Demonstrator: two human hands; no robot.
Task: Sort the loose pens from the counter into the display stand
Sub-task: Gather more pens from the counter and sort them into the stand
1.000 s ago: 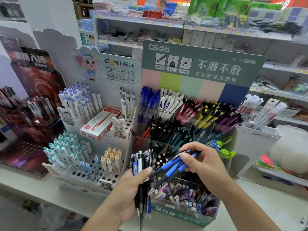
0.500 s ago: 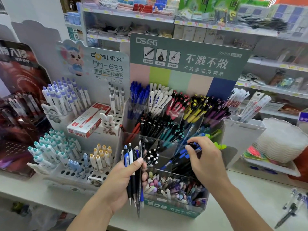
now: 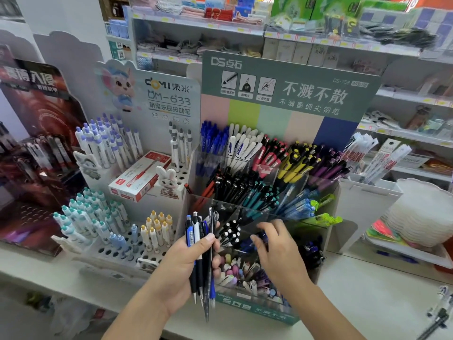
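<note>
Your left hand (image 3: 186, 263) grips a mixed bundle of pens (image 3: 201, 256) upright just in front of the display stand (image 3: 289, 99), so those are yet to be sorted. Your right hand (image 3: 277, 251) reaches over the stand's front compartments with fingers loosely spread and, as far as shows, nothing in it. A few loose pens (image 3: 440, 312) lie on the bench (image 3: 367, 298) at far right, so I judge you partway through.
</note>
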